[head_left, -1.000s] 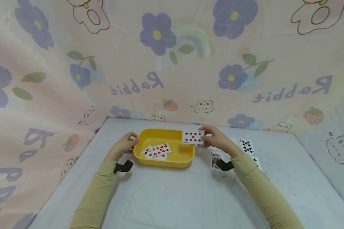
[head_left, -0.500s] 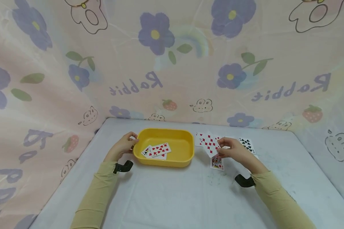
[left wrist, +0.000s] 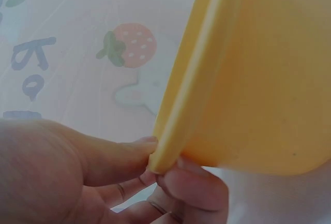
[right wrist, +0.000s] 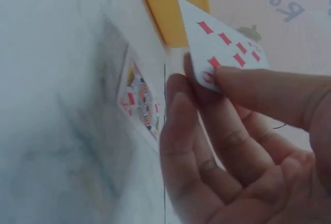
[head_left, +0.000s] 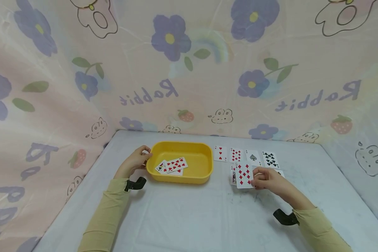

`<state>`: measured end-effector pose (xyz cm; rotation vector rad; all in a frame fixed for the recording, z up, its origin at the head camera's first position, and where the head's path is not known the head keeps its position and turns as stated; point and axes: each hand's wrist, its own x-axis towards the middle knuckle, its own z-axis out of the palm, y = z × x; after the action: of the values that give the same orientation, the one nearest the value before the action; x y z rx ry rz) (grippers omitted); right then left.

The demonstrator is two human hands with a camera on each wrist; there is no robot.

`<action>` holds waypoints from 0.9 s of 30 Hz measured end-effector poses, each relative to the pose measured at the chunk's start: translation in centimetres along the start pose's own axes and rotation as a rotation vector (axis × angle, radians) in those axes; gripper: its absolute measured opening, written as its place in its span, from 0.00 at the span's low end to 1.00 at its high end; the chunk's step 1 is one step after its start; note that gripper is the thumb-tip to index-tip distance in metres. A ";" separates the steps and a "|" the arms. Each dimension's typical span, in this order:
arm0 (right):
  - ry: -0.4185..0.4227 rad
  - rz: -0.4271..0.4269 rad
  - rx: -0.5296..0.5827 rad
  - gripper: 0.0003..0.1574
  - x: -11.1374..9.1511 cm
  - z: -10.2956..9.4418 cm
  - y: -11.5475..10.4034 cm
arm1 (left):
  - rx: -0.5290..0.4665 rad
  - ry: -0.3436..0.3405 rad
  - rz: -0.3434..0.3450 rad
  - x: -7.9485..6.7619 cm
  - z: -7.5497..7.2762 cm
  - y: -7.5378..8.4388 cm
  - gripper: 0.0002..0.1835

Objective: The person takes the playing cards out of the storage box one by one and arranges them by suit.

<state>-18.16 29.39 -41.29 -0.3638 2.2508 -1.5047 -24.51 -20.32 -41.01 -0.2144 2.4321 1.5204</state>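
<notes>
My left hand pinches the left rim of a yellow plastic tray, thumb on the outer side in the left wrist view. Inside the tray lie a few overlapping playing cards, hearts among them. My right hand pinches a diamonds playing card by its right edge, between thumb and fingers. That card is raised above the table, tilted, face showing. Below it a king of diamonds lies face up, mostly covered by the held card in the head view.
Right of the tray runs a row of face-up cards: a hearts card, another diamonds card, an ace of spades and a clubs card. Another card is mostly hidden behind my right hand. A printed curtain borders the table.
My right hand has carried the diamonds card from over the tray's right end to the right and nearer, over the king, turning it upright. The left hand stays on the rim.
</notes>
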 end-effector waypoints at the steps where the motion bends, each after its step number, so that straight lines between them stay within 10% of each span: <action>1: -0.010 0.007 -0.003 0.17 -0.3 0.0 0.0 | -0.001 0.001 0.001 0.0 0.0 0.0 0.10; 27: -0.097 0.112 -0.028 0.19 -2.8 2.5 2.4 | 0.004 -0.004 -0.020 0.0 0.0 0.1 0.11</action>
<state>-14.45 29.48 -43.85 -0.3064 2.1813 -1.3703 -24.56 -20.27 -40.88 -0.2344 2.4228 1.5062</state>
